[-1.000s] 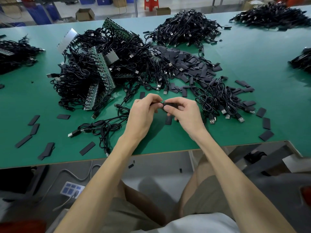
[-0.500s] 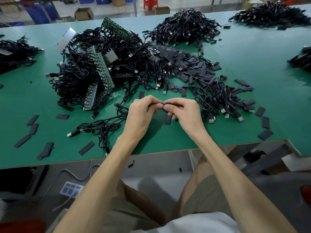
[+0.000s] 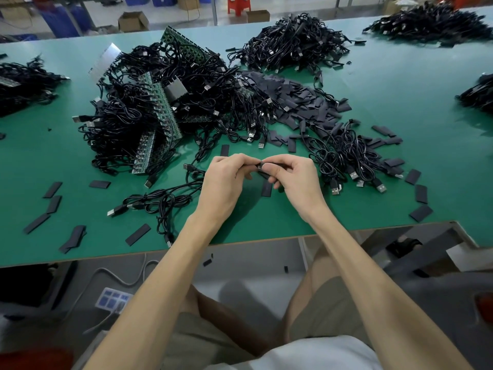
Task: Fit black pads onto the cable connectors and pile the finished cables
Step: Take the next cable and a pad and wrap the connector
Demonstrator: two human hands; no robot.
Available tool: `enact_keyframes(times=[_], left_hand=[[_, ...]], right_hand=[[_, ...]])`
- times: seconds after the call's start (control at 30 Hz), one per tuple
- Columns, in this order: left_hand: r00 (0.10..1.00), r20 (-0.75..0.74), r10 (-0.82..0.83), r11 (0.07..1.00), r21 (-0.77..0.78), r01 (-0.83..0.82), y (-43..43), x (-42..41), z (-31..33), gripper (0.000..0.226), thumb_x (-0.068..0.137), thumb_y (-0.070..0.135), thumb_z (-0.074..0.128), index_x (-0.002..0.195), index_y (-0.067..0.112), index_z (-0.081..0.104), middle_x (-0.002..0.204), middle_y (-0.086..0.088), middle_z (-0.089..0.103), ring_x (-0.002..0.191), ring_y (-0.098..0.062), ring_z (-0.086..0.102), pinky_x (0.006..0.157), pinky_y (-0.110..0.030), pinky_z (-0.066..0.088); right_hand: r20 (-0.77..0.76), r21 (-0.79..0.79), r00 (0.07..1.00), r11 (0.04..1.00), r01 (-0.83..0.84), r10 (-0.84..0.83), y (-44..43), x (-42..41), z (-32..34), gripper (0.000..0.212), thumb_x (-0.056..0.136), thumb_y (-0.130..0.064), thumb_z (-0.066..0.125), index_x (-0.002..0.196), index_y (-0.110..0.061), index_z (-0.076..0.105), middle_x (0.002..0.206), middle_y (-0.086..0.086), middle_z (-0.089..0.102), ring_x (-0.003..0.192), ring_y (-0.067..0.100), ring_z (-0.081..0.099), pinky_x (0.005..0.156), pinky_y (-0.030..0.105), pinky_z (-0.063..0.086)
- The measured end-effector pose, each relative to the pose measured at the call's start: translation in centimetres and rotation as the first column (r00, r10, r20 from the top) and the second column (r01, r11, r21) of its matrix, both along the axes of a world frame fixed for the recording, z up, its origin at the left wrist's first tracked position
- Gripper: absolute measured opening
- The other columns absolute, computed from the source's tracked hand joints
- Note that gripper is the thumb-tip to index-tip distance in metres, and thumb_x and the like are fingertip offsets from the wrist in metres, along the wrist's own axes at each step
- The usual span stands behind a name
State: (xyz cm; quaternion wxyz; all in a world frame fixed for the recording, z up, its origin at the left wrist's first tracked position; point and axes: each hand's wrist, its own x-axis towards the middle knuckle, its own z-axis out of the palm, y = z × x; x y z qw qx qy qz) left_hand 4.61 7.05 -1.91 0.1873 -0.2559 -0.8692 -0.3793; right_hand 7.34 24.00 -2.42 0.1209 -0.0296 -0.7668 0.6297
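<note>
Over the near middle of the green table (image 3: 400,76), my left hand (image 3: 222,180) pinches the end of a black cable whose loops (image 3: 160,201) trail off to the left. My right hand (image 3: 296,177) pinches a black pad (image 3: 269,165) at the fingertips, butted against the connector in my left fingers. The join itself is mostly hidden by my fingers. A loose black pad (image 3: 266,188) lies flat just under my hands. A heap of black pads (image 3: 301,102) lies behind, and a small bunch of cables (image 3: 344,156) lies to the right.
A big tangle of cables with green circuit strips (image 3: 160,113) fills the left centre. More cable piles sit at the back (image 3: 293,41), back right (image 3: 432,25), far left (image 3: 24,81) and right edge (image 3: 477,94). Loose pads (image 3: 53,204) dot the near left and near right (image 3: 421,193).
Both hands have stayed in place, fingertips working together. The pad in my right fingers has shifted slightly toward the connector in my left fingers.
</note>
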Motion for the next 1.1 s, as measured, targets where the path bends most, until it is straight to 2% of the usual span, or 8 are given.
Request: enact_keyframes(times=[0.13,0.37,0.5,0.63,0.83,0.93,1.0,1.1], left_hand=[[1.0,0.014,0.011,1.0,0.001,-0.011,-0.06,0.02,0.09,0.017,0.098,0.014,0.064,0.108,0.021,0.076,0.08,0.008,0.073,0.09,-0.025,0.058,0.087,-0.018,0.039],[1.0,0.029,-0.007,0.999,0.043,0.006,0.2,0.2,0.39,0.009,0.097,0.014,0.066,0.103,0.017,0.072,0.076,0.008,0.072,0.077,-0.018,0.063,0.095,-0.029,0.039],[0.999,0.047,-0.015,0.997,0.074,0.011,0.26,0.25,0.46,0.008,0.095,0.01,0.067,0.1,0.015,0.07,0.078,0.011,0.073,0.073,-0.011,0.063,0.097,-0.027,0.037],[0.999,0.054,-0.006,0.998,0.067,0.002,0.28,0.24,0.42,0.01,0.096,0.01,0.064,0.101,0.016,0.07,0.078,0.012,0.072,0.076,-0.011,0.062,0.095,-0.028,0.039],[0.999,0.027,0.033,0.998,0.046,-0.034,0.35,0.32,0.36,0.01,0.098,0.011,0.061,0.102,0.016,0.069,0.083,0.011,0.073,0.073,-0.014,0.063,0.096,-0.033,0.04],[0.998,0.047,0.033,0.998,0.049,-0.036,0.3,0.3,0.26,0.011,0.099,0.009,0.06,0.104,0.015,0.068,0.088,0.011,0.075,0.077,-0.017,0.065,0.097,-0.035,0.041],[0.996,0.079,0.039,0.998,0.044,-0.043,0.25,0.31,0.17,0.014,0.099,0.008,0.059,0.104,0.017,0.069,0.089,0.011,0.075,0.087,-0.022,0.065,0.094,-0.033,0.043],[0.994,0.104,0.042,0.998,0.04,-0.046,0.18,0.25,0.06,0.016,0.099,0.008,0.059,0.105,0.019,0.069,0.089,0.011,0.075,0.094,-0.026,0.064,0.091,-0.02,0.04]], right_hand=[[-0.001,0.021,1.0,1.0,-0.016,0.016,-0.09,0.02,-0.04,0.01,0.091,-0.016,0.075,0.092,-0.026,0.078,0.068,0.002,0.074,0.058,0.01,0.061,0.059,0.022,0.049],[-0.004,0.026,1.0,0.999,-0.027,0.027,-0.02,0.03,-0.06,0.013,0.09,-0.019,0.077,0.088,-0.032,0.077,0.065,-0.002,0.072,0.056,0.008,0.061,0.058,0.02,0.048],[-0.005,0.03,1.0,0.999,-0.03,0.03,-0.02,-0.05,-0.23,0.011,0.089,-0.021,0.077,0.087,-0.032,0.077,0.065,0.0,0.072,0.056,0.009,0.061,0.058,0.022,0.049],[-0.006,0.024,0.999,0.999,-0.031,0.031,-0.02,-0.1,-0.33,0.012,0.089,-0.02,0.078,0.088,-0.032,0.077,0.07,0.004,0.074,0.058,0.011,0.063,0.059,0.024,0.049],[-0.024,-0.086,1.0,0.996,-0.015,0.013,-0.12,0.02,-0.2,0.021,0.087,-0.013,0.081,0.107,-0.013,0.075,0.08,0.0,0.075,0.06,0.009,0.065,0.055,0.018,0.048],[-0.023,-0.126,1.0,0.992,-0.005,0.002,0.0,0.04,-0.2,0.018,0.086,-0.011,0.081,0.103,-0.01,0.076,0.078,0.002,0.075,0.06,0.011,0.065,0.055,0.02,0.049],[-0.026,-0.124,1.0,0.992,-0.006,0.003,0.04,0.06,-0.26,0.015,0.086,-0.011,0.081,0.1,-0.01,0.077,0.073,0.003,0.074,0.059,0.011,0.065,0.054,0.02,0.048],[-0.025,-0.114,1.0,0.993,-0.007,0.004,0.05,0.04,-0.39,0.014,0.085,-0.012,0.082,0.098,-0.01,0.077,0.068,0.004,0.073,0.054,0.01,0.063,0.052,0.019,0.047]])
